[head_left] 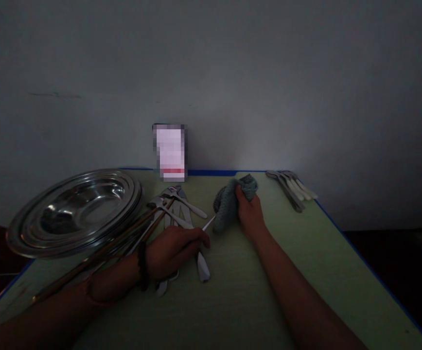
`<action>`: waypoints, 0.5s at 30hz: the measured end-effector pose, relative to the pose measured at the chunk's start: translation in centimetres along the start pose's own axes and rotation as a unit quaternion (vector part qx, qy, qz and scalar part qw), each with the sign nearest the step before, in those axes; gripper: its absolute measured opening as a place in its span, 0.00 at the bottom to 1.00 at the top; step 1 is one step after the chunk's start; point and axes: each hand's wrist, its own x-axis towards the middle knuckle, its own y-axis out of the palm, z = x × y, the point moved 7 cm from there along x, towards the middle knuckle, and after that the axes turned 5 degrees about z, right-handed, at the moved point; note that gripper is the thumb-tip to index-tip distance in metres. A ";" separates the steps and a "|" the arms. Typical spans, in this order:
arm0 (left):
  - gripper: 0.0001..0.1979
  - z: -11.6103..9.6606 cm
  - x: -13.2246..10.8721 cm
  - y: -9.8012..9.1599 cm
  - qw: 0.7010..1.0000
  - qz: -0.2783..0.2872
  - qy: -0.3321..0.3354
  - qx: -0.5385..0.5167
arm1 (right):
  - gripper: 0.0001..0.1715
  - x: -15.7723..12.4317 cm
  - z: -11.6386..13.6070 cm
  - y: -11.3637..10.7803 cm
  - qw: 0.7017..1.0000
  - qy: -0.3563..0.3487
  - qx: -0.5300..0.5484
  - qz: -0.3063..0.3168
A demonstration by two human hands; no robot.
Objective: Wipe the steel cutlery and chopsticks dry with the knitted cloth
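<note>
My left hand [178,248] is closed on the end of a slim, pale piece of cutlery [209,223]. Its far end runs up to a grey-green cloth [227,206] and is hidden there, so I cannot make out its kind. My right hand [250,214] is closed on that cloth, thumb on top, with the cloth bunched and hanging to the left. Beneath and behind my left hand lies a loose heap of metal spoons [182,215] and other cutlery, crossed by several brown chopsticks [116,238].
Stacked round metal dishes [68,214] stand at the left of the blue-edged table [233,301]. At the back right lie several spoons [286,192] and white-handled cutlery [300,187]. A phone with a blurred, lit screen [170,151] leans against the wall [269,87].
</note>
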 end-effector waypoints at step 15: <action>0.13 0.2 -0.1 0.2 1.000 -0.002 0.004 0.000 | 0.17 0.2 -0.6 0.0 1.000 -0.001 0.014 0.006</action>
